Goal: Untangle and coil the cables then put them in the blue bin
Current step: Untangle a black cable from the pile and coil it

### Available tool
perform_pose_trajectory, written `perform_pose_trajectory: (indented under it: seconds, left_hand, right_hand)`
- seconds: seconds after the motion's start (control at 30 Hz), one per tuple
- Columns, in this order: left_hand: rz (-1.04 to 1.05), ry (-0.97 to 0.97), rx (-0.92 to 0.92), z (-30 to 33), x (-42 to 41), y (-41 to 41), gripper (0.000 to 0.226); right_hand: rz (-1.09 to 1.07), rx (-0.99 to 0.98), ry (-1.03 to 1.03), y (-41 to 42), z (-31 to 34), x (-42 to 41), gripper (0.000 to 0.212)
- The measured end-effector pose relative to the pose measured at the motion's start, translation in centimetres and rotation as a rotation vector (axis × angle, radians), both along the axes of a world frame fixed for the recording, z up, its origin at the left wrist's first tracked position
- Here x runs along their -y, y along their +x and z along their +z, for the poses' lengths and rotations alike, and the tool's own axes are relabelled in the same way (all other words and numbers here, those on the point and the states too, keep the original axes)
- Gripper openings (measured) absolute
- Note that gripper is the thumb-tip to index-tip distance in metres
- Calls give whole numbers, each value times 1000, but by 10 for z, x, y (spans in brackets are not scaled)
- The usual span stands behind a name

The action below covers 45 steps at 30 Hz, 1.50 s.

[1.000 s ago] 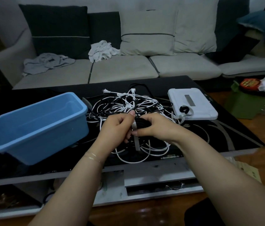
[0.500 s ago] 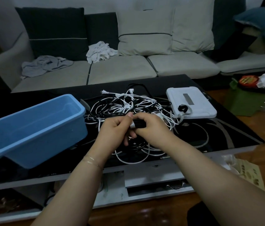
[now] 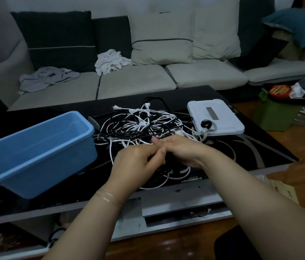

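- Now the left hand and the right hand have dropped a little lower, close to the black glass table.
- A second ago a grey strap showed between the fingers; now it is hidden.
- Both hands curl round a dark cable bundle, pinching it between them.
- This looks like finishing one coil.
- The cable tangle sits just behind the hands, still messy.
- The blue bin waits at the left with nothing in it.
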<state>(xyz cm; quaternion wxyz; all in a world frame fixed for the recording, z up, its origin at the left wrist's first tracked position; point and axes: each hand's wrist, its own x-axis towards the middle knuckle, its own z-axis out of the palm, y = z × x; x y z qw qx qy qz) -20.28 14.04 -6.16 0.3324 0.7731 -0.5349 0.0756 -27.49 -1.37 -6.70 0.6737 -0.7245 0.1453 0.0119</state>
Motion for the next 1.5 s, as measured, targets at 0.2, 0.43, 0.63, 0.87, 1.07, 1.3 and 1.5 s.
perform_pose_trajectory:
  seconds: [0.2, 0.43, 0.63, 0.87, 1.07, 1.3, 1.5]
  left_hand:
    - [-100, -30, 307, -4, 1, -9, 38]
    - [-65, -68, 299, -5, 3, -12, 34]
    - [-19, -74, 25, -15, 10, -14, 37]
    - [-24, -54, -418, -17, 16, -12, 27]
    - [10, -80, -520, -16, 20, -7, 31]
    - [61, -10, -543, -19, 23, -4, 34]
    - [94, 23, -492, -22, 22, -1, 31]
  right_hand:
    - [39, 34, 40, -3, 4, 3, 36]
    - [-224, 157, 47, 5, -8, -11, 35]
    - [-370, 301, -31, 3, -8, -17, 30]
    - [-322, 289, 96, -4, -2, -14, 23]
    - [-367, 334, 218, -1, -1, -18, 24]
    - [-471, 51, 404, 3, -7, -22, 20]
    - [-503, -30, 525, 6, -8, -23, 18]
